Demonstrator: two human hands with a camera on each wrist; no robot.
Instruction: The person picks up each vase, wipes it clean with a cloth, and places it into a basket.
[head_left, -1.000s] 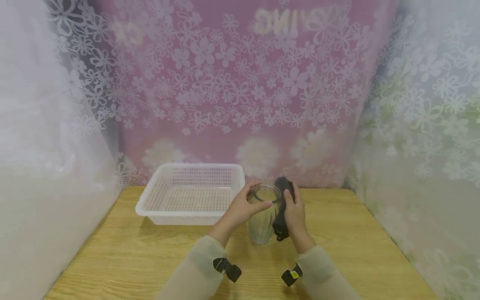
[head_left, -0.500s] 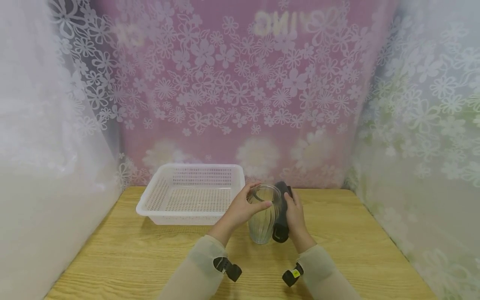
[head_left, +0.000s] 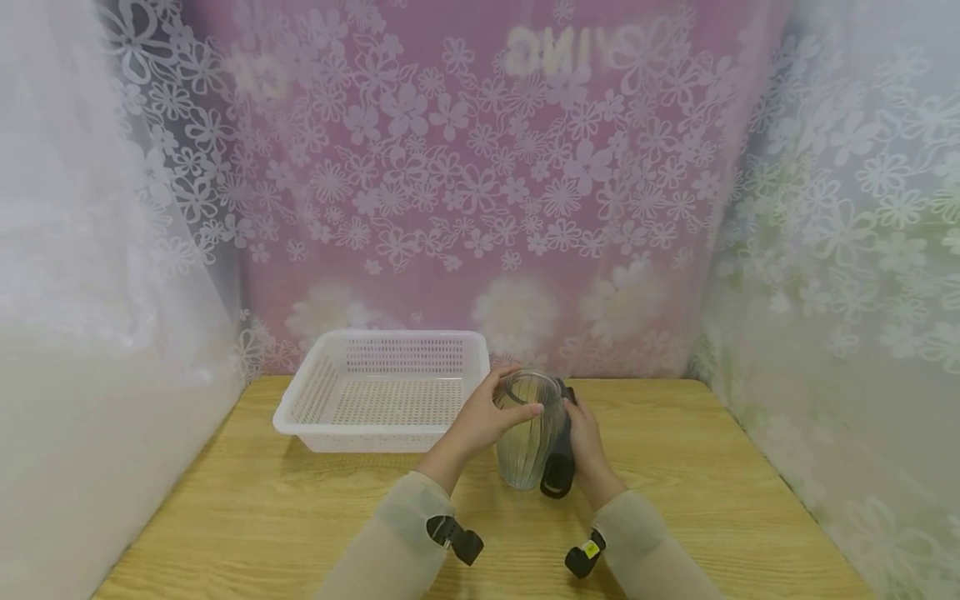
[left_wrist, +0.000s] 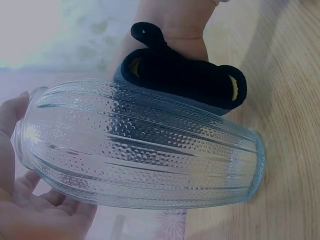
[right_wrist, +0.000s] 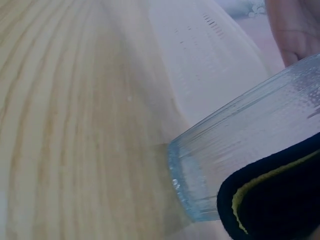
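A clear ribbed glass vase (head_left: pixel 520 458) appears to stand upright on the table. Round its neck, the left hand (head_left: pixel 478 422) holds it, thumb across the near side of the rim; the fingers behind are partly hidden. On the vase's right, the right hand (head_left: pixel 588 442) grips a dark cloth pad (head_left: pixel 558 471) close against the glass. The left wrist view shows this pad (left_wrist: pixel 200 82) with a black edge, a loop at one end and bits of yellow inside. Its exact kind is unclear. Dimples cover the vase wall (left_wrist: pixel 150 165), and its thick base (right_wrist: pixel 181 182) shows in the right wrist view.
A white perforated plastic basket (head_left: pixel 360 430) sits at the back left of the wooden table (head_left: pixel 247 517), just left of the left hand. Floral plastic curtains (head_left: pixel 420 167) hang behind and on both sides. Black bands with small modules (head_left: pixel 465 546) circle both wrists.
The right hand has drawn the pad downward along the vase's right side, toward the body, and the pad has turned. The left hand and the vase hold their place.
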